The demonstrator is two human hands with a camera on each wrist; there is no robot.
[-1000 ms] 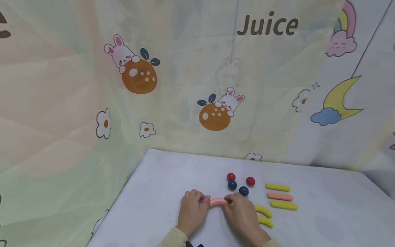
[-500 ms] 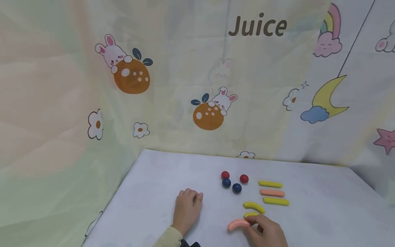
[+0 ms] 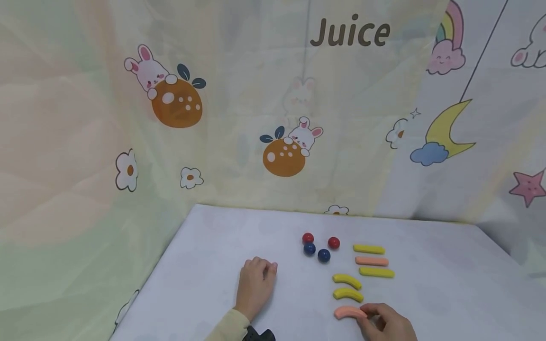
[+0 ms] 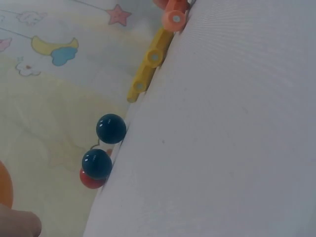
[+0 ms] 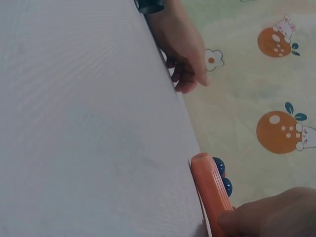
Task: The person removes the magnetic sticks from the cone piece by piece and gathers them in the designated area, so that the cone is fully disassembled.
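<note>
My right hand (image 3: 387,322) pinches the right end of a curved pink stick (image 3: 347,312) between thumb and fingers, low over the table at its near side. In the right wrist view, this ridged pink stick (image 5: 210,185) lies along the tabletop. Just beyond it in the head view are two curved yellow sticks (image 3: 347,281), one behind the other. My left hand (image 3: 256,286) rests on the table to the left, fingers loosely curled and holding nothing. In the left wrist view the pink stick's near end (image 4: 175,19) shows a pale round centre.
Farther back on the white table (image 3: 222,237) sit two red balls (image 3: 334,243) and two dark blue balls (image 3: 324,255). Right of them lie two straight yellow sticks (image 3: 377,272) with a straight pink stick (image 3: 372,261) between. A printed cloth (image 3: 239,94) hangs behind the table.
Both hands held the curved pink stick at first. My left hand has let go and stayed at the left; my right hand has carried the stick right and nearer, below the curved yellow sticks.
</note>
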